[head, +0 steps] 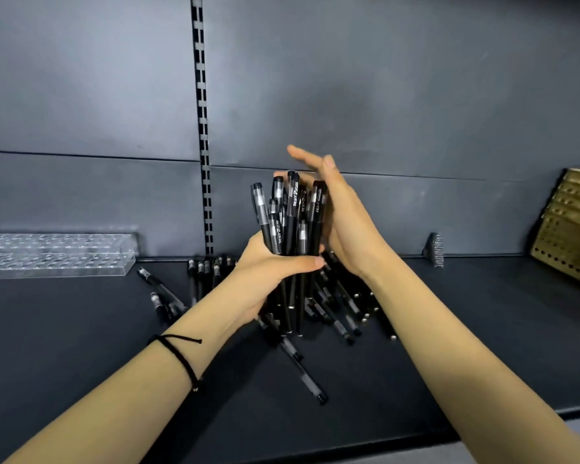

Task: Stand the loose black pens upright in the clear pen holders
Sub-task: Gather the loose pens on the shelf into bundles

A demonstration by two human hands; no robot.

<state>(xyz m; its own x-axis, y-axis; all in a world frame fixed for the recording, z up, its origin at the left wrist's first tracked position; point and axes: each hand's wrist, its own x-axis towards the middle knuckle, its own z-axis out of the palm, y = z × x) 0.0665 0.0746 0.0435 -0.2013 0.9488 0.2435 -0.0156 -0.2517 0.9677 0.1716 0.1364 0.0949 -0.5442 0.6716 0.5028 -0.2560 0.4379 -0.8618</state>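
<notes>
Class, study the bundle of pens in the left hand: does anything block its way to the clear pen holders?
Nothing visible does. The left hand grips the bundle of pens; the clear pen holders sit left, with only loose pens lying flat on the shelf between.

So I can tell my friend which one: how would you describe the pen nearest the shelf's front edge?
Start at the dark shelf and find the heap of black pens in its middle. One pen juts from that heap toward the front edge. Unlike the rest, it lies alone, clear of the pile and closest to the viewer.
</notes>
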